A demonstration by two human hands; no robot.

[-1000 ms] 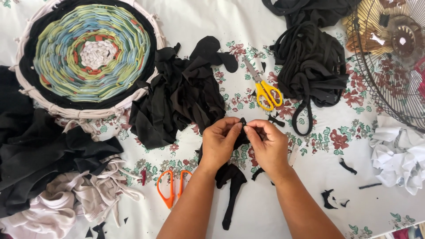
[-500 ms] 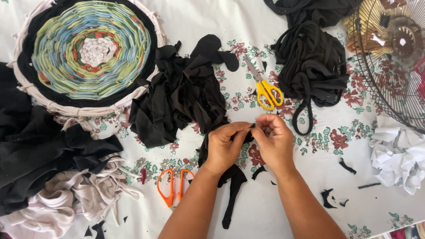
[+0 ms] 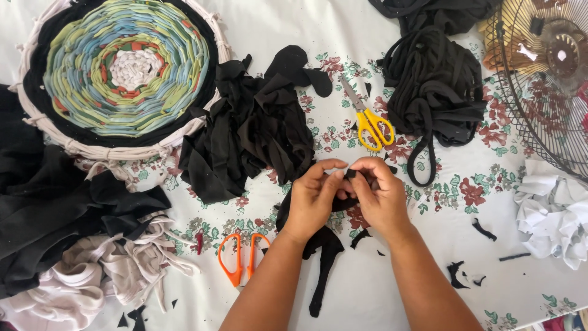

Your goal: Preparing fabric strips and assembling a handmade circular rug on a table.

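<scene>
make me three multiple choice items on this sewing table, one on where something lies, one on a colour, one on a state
1. Where do the orange scissors lie?
A. beside the left hand's forearm
B. on the round woven rug
C. under the fan grille

2. What colour are the handles of the scissors between the two black cloth piles?
A. red
B. yellow
C. white

3. What are the two hands doing?
A. resting flat on the tablecloth
B. pinching one black fabric strip between them
C. gripping scissors

Answers: 1 A, they lie on the floral tablecloth just beside that arm. 2 B, the loops are yellow. 3 B, left hand and right hand meet on the black fabric strip.
</scene>
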